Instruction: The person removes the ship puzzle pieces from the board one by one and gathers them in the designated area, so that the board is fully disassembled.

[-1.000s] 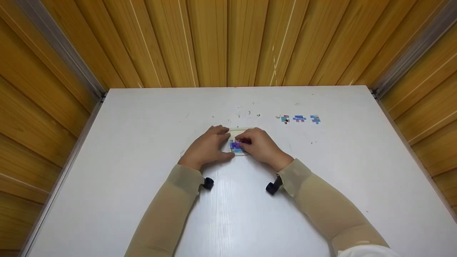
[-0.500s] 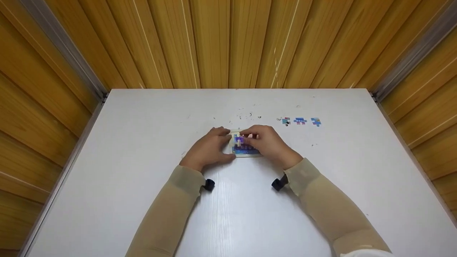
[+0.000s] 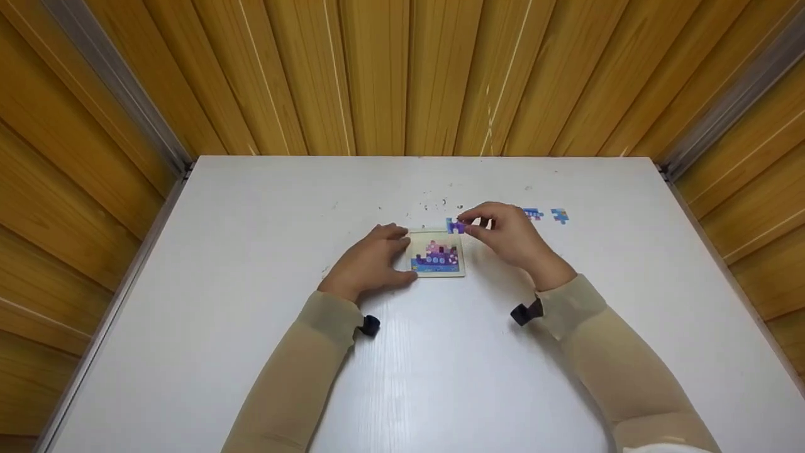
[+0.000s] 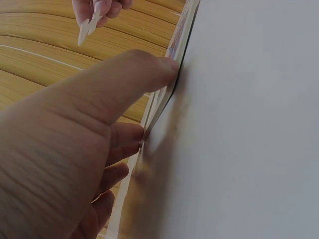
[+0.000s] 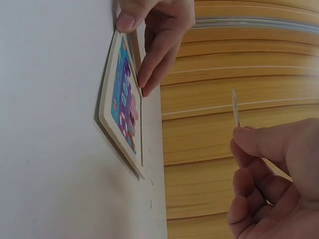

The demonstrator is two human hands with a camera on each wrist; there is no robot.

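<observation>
A square puzzle tray [image 3: 464, 255] with a pale rim lies on the table, its lower part filled with a purple, pink and blue picture and its upper part bare. My left hand [image 3: 368, 261] holds the tray's left side, the thumb at the near corner and fingertips along the edge. Between thumb and fingertips, my right hand [image 3: 509, 233] pinches a purple and blue jigsaw piece [image 3: 455, 226] above the tray's far right corner. From the side, in the right wrist view, the piece [image 5: 235, 107] appears as a thin upright sliver, apart from the tray.
Two loose jigsaw pieces show beyond my right hand, one blue and pink [image 3: 532, 214], the other blue and orange [image 3: 560, 216]. Small dark specks mark the white table [image 3: 283, 201] behind the tray. Yellow wood-look panels [image 3: 371, 75] stand along the table's far edge.
My right hand has drawn the piece up and right from over the tray, uncovering the picture. It now hides one of the loose pieces. My left hand stays at the tray's left side.
</observation>
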